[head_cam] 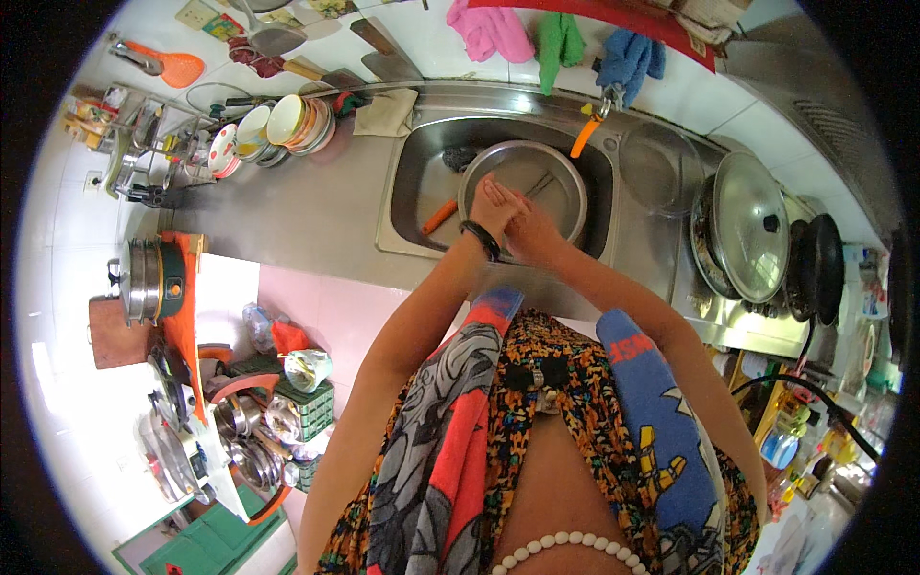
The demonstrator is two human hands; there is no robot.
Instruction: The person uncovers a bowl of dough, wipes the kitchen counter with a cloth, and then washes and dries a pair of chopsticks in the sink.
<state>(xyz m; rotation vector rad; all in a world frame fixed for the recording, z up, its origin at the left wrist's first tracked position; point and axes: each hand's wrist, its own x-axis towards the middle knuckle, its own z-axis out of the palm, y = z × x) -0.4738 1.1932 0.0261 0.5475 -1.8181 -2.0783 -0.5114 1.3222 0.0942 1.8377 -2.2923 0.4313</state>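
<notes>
Over a round stainless steel basin point(571, 162), my left hand point(490, 203) and my right hand point(530, 228) are pressed against each other. The fingers of my left hand look extended and close together. The space between the palms is hidden, so anything held there cannot be made out. The basin sits in a steel sink point(607, 237) and has thin dark sticks point(539, 183) inside it. To the left of the basin lies an orange carrot-like object point(439, 217). A dark scouring pad point(458, 159) rests behind it on the sink floor.
An orange-tipped faucet point(588, 136) hangs over the sink's back right. Stacked bowls point(287, 122) and a folded cloth point(386, 113) line the counter's back left. On the right stands a pan with a glass lid point(751, 226). Towels point(489, 32) and cleavers point(388, 54) hang on the wall.
</notes>
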